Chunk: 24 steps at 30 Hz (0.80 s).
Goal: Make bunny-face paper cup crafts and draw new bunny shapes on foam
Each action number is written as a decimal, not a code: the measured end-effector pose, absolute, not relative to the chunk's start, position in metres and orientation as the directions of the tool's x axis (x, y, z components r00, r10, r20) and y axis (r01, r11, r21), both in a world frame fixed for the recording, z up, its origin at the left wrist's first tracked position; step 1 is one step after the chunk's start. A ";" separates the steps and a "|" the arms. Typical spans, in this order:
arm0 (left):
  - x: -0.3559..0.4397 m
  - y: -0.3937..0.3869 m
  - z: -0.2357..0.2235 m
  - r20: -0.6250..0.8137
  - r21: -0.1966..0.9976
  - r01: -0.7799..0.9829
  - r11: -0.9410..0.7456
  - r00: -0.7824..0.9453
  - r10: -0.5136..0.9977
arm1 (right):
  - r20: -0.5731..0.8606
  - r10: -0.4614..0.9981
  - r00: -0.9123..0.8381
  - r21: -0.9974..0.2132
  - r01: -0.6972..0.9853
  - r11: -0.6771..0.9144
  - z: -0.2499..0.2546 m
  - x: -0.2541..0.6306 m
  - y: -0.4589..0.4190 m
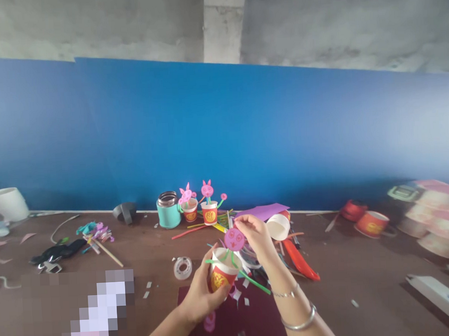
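My left hand (206, 294) is wrapped round a red and white paper cup (221, 277) with a gold design, tilted slightly. Green pipe cleaners stick out of it, and a long green pipe cleaner (255, 281) reaches down to the right. Above the rim stands a round pink paper face (234, 239) with drawn features. The fingers of my right hand (254, 231) are pinched together at the face's top edge; what they hold is too small to tell. Below the cup, a maroon sheet (195, 335) carries pink paper pieces (209, 321) and white scraps.
Two similar cups with eared pink faces (207, 190) stand at the back beside a teal jar (168, 211). A tape roll (182, 268) lies left, a red tool (300, 259) right. Stacked cups (438, 217) and a white box (442, 297) stand far right.
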<state>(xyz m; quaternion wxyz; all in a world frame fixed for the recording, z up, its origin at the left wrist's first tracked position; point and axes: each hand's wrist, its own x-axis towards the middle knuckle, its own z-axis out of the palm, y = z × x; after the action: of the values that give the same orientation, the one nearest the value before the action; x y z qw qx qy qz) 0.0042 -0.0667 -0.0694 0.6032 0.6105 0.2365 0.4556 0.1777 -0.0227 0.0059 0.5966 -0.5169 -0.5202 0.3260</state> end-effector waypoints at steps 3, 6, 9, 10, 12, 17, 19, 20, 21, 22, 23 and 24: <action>0.004 -0.067 -0.069 0.274 0.952 -0.259 -0.165 0.472 0.838 | 0.278 0.929 0.245 -0.957 0.159 0.244 0.007 0.177 -0.023; 0.004 -0.067 -0.070 0.274 0.953 -0.247 -0.173 0.472 0.838 | 0.277 0.930 0.242 -0.956 0.169 0.241 0.008 0.175 -0.024; 0.004 -0.066 -0.072 0.269 0.956 -0.237 -0.173 0.472 0.840 | 0.279 0.928 0.246 -0.954 0.180 0.239 0.009 0.175 -0.024; 0.004 -0.066 -0.073 0.268 0.957 -0.233 -0.175 0.468 0.842 | 0.280 0.928 0.247 -0.953 0.185 0.239 0.010 0.175 -0.024; 0.004 -0.066 -0.073 0.265 0.958 -0.226 -0.177 0.458 0.848 | 0.283 0.927 0.245 -0.951 0.195 0.239 0.010 0.175 -0.024; 0.004 -0.066 -0.073 0.258 0.956 -0.247 -0.157 0.462 0.848 | 0.282 0.934 0.219 -0.947 0.216 0.236 0.009 0.176 -0.024; 0.004 -0.065 -0.075 0.260 0.952 -0.268 -0.145 0.465 0.847 | 0.282 0.939 0.195 -0.946 0.222 0.237 0.010 0.177 -0.025; 0.004 -0.065 -0.076 0.260 0.951 -0.276 -0.141 0.464 0.847 | 0.281 0.942 0.183 -0.945 0.223 0.238 0.010 0.177 -0.025; 0.004 -0.065 -0.076 0.259 0.950 -0.281 -0.136 0.463 0.848 | 0.279 0.945 0.172 -0.946 0.222 0.238 0.010 0.177 -0.026; 0.004 -0.065 -0.077 0.256 0.950 -0.283 -0.133 0.461 0.850 | 0.276 0.947 0.163 -0.946 0.222 0.237 0.011 0.177 -0.026; 0.004 -0.065 -0.078 0.254 0.950 -0.282 -0.132 0.457 0.852 | 0.275 0.949 0.157 -0.945 0.225 0.236 0.011 0.177 -0.027; 0.004 -0.065 -0.078 0.254 0.951 -0.280 -0.133 0.453 0.855 | 0.274 0.950 0.152 -0.943 0.235 0.235 0.011 0.177 -0.027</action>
<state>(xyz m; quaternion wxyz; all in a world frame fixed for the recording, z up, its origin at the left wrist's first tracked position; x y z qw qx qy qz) 0.0040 -0.0645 -0.0780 0.6121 0.5932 0.2421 0.4635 0.1774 -0.0270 0.0114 0.5478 -0.5254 -0.5633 0.3263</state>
